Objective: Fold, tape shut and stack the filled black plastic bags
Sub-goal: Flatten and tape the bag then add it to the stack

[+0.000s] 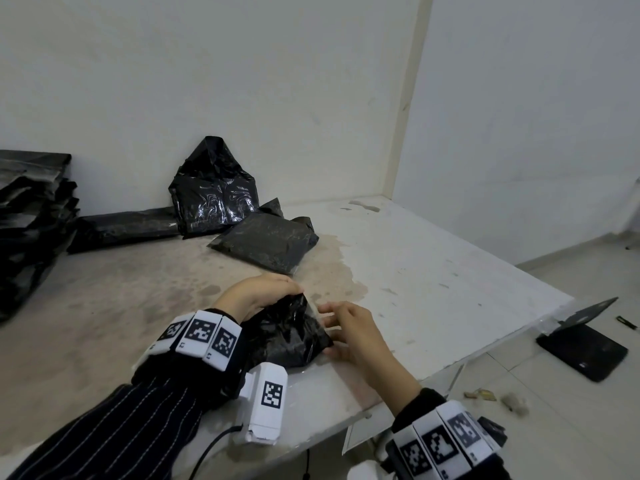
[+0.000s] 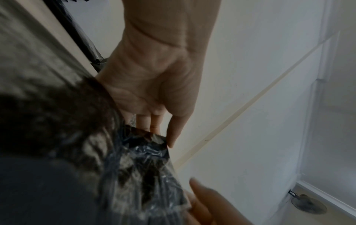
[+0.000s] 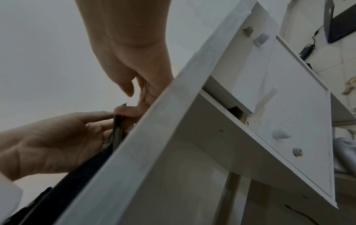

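A small filled black plastic bag is lying near the front edge of the stained white table. Its folded top is pinched by the curled fingers of the left hand. The right hand is laid against the bag's right side, fingers straight and relaxed. A stack of flat black bags is seen far left; a glossy crumpled black bag is leaned on the wall.

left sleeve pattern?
Dark with thin white pinstripes, on the left sleeve; clearest in the head view.
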